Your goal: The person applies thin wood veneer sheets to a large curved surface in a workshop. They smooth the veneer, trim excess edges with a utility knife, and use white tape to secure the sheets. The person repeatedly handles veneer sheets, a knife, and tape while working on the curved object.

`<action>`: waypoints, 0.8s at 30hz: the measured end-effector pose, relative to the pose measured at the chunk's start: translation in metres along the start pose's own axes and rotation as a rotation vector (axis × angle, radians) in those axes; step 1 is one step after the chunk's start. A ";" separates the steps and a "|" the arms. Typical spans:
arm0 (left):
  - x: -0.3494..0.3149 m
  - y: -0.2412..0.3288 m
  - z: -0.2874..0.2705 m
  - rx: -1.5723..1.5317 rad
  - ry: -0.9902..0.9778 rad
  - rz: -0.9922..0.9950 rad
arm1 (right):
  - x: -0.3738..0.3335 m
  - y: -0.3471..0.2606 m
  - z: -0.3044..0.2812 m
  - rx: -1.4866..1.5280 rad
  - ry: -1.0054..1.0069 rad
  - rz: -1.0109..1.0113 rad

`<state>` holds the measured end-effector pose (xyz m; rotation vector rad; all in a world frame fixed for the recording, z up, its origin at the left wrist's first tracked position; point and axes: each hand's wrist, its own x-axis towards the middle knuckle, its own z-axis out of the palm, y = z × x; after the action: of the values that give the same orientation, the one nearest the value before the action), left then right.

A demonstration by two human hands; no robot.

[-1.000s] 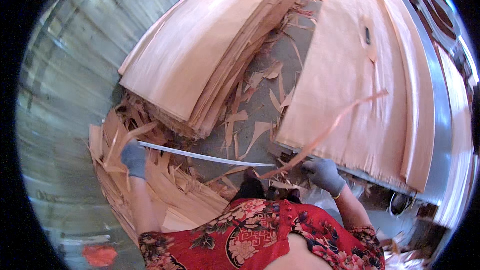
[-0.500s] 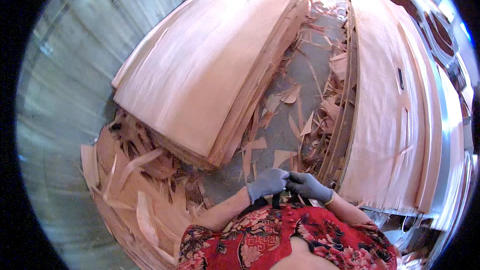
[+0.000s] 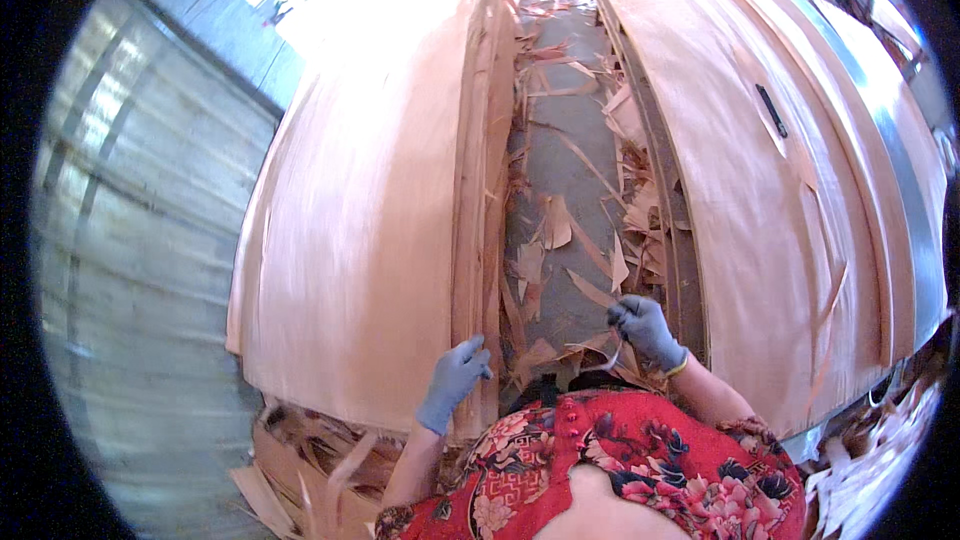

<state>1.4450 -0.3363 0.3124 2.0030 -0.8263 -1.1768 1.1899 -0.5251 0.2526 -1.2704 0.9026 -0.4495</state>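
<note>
My left hand [image 3: 455, 380], in a grey glove, is raised at the near right edge of the left stack of wood veneer sheets [image 3: 340, 270]. Its fingers are partly bent and apart, and nothing shows in them. Over the littered gap between the stacks, my right hand [image 3: 648, 332] is closed, gloved in grey with a yellow cuff edge. From its fingers hangs a thin pale strip [image 3: 614, 356], whose material I cannot make out. To the right of that hand lies the other veneer stack [image 3: 740, 240], with a long strip of veneer [image 3: 832, 305] loose on top.
A small black tool [image 3: 771, 112] lies on the right stack. Veneer scraps [image 3: 545, 240] litter the grey floor between the stacks, and more offcuts [image 3: 330, 470] lie at the near left. A translucent ribbed sheet wall [image 3: 140, 270] runs along the left side.
My hands, together before, have come apart: the left moved left, the right a little right and farther off. The view has turned, and the left stack now appears straighter ahead.
</note>
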 end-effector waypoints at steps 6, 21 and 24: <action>0.088 0.031 -0.042 -0.229 -0.005 -0.112 | 0.088 -0.054 -0.048 0.192 0.118 -0.069; 0.429 0.306 0.086 0.617 -0.589 0.910 | 0.115 -0.082 -0.158 -0.019 0.959 -0.184; 0.459 0.342 0.133 0.666 -0.724 0.989 | 0.135 -0.076 -0.182 0.125 1.006 -0.240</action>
<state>1.4427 -0.9240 0.3128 1.1551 -2.4562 -1.0316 1.1406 -0.7580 0.2748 -1.0080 1.5180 -1.3825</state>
